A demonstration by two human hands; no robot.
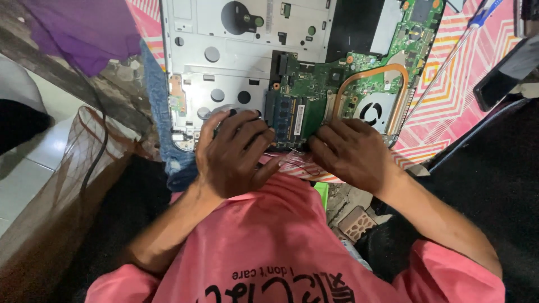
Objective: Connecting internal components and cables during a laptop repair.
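Note:
An opened laptop base (224,50) lies in front of me, its grey metal frame bare on the left and a green circuit board (314,84) on the right. A copper heat pipe (373,73) curves over a round cooling fan (370,109). My left hand (233,154) rests with bent fingers on the near edge of the frame, beside a dark memory module (281,112). My right hand (351,151) presses its fingers on the board's near edge, just below the fan. What the fingertips touch is hidden.
A blue-handled screwdriver (477,19) lies on a pink patterned cloth (460,95) at the right. A dark flat device (508,73) sits at the far right. Purple fabric (84,28) is at the upper left, denim (163,123) under the laptop's left edge.

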